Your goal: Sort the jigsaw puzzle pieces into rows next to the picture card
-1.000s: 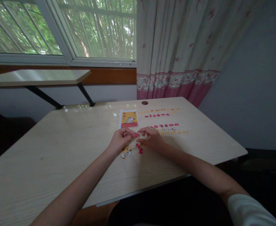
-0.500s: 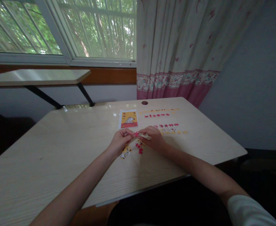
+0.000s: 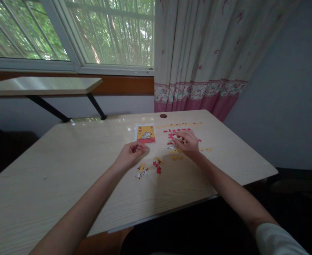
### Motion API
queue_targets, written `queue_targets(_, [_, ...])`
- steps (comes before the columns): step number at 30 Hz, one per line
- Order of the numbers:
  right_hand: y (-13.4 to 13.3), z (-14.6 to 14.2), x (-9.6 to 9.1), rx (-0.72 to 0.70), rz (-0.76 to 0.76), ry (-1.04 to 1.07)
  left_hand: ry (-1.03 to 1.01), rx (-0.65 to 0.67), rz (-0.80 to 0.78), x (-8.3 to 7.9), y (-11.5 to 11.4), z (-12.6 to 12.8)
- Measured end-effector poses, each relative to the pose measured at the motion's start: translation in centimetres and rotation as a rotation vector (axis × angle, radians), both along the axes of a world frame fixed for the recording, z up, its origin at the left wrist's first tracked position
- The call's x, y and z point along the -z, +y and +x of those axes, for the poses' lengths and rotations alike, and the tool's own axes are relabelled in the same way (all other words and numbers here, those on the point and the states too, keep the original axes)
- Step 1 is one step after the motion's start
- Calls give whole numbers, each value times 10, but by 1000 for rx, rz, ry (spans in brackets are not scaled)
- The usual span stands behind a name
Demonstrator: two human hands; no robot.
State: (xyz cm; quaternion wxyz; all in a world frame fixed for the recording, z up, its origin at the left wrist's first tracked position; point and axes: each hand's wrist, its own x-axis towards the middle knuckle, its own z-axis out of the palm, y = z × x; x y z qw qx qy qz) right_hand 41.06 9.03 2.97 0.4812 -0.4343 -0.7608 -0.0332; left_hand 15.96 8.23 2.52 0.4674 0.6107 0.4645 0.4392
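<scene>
Between the thumb and fingertips of my right hand (image 3: 188, 142) is a red jigsaw puzzle piece (image 3: 171, 135), raised over the rows of loose pieces on the right. My left hand (image 3: 131, 154) hovers near the lower edge of the picture card (image 3: 146, 134), its fingers curled together and nothing showing in them. The card shows a white animal on yellow and red. Nearer to me lie two small clusters: yellow and white pieces (image 3: 142, 171) below my left hand, and red and yellow pieces (image 3: 158, 165) to their right.
Yellow pieces (image 3: 182, 124) form a row at the back right, with red pieces (image 3: 169, 130) in front. More yellow pieces (image 3: 176, 158) lie below my right hand. A raised shelf (image 3: 65, 86) stands at the table's (image 3: 78, 170) back left. Window and curtain (image 3: 198, 63) are behind.
My right hand has moved right and away from my left, taking the red puzzle piece that was between both hands. My left hand has let go and shifted slightly left.
</scene>
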Motion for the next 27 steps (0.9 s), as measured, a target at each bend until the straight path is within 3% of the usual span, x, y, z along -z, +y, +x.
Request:
queue_targets(4, [-1, 5, -1, 1, 44, -17, 199, -2, 50, 4, 3, -10])
queue_targets(8, [-1, 4, 1, -3, 83, -34, 564, 47, 244, 4, 1, -18])
queue_targets(11, [0, 5, 1, 10, 63, -47, 725, 84, 309, 3, 1, -21])
queue_targets(21, [4, 5, 1, 0, -21, -73, 780, 203, 328, 1, 1, -22])
queue_targets(27, [50, -7, -10, -28, -263, -273, 838, 279, 394, -2, 3, -29])
